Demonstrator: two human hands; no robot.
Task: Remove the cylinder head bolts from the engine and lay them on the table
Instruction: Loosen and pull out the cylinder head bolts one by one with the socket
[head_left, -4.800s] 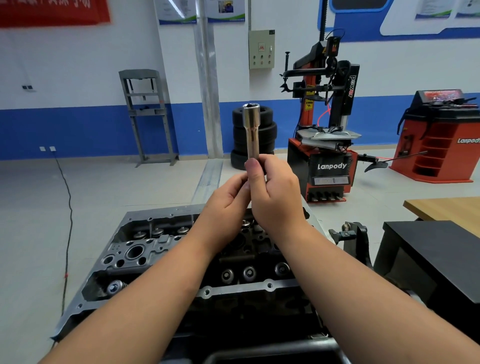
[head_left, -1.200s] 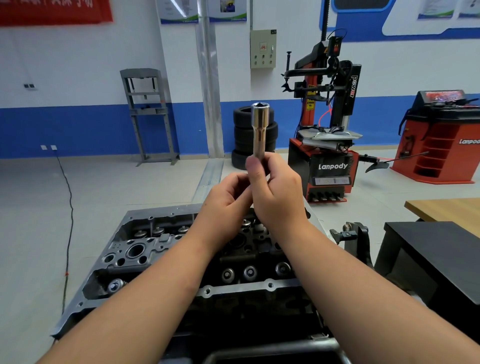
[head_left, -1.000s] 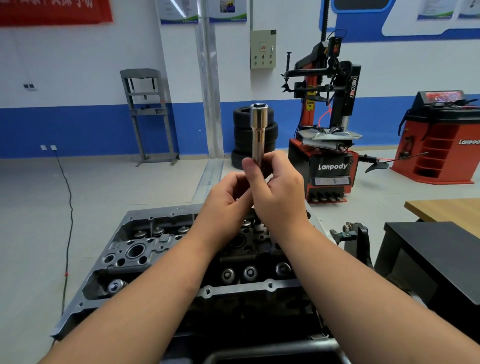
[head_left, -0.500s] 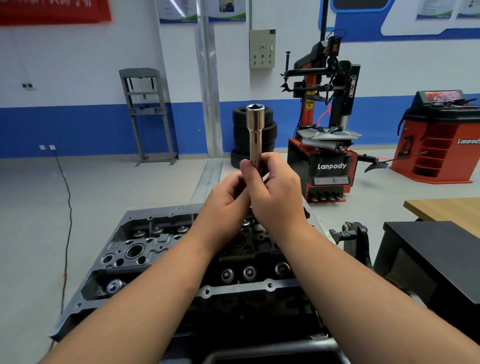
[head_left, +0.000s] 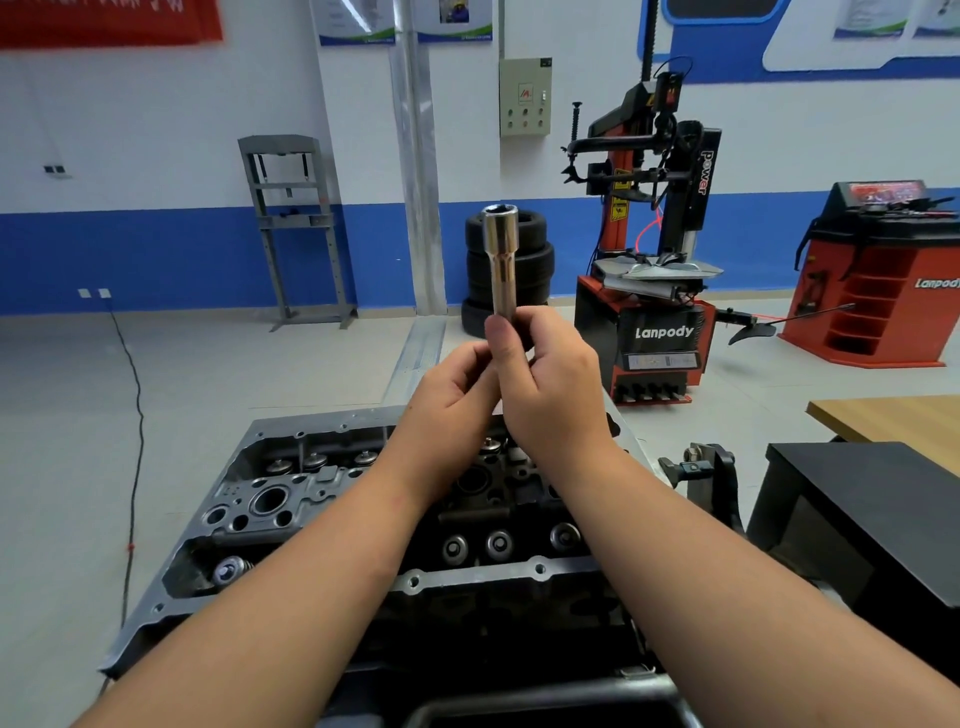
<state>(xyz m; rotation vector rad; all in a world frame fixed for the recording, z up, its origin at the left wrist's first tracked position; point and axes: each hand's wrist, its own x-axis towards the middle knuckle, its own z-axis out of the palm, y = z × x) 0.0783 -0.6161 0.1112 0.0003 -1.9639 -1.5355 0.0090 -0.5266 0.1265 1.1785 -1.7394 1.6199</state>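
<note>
A long chrome deep socket stands upright in front of me, open end up. My right hand grips its lower part with thumb and fingers curled round it. My left hand is curled against its bottom end from the left; what it holds there is hidden. Both hands hover above the grey cylinder head of the engine, whose valve springs and bolt recesses show. No loose bolt is visible.
A black table stands at the right with a wooden tabletop behind it. A black clamp sits between engine and table. Farther off are a red tyre changer, stacked tyres and a red balancer.
The socket has swayed slightly left and right between the frames while both hands stayed closed round its lower end; the engine is unmoved.
</note>
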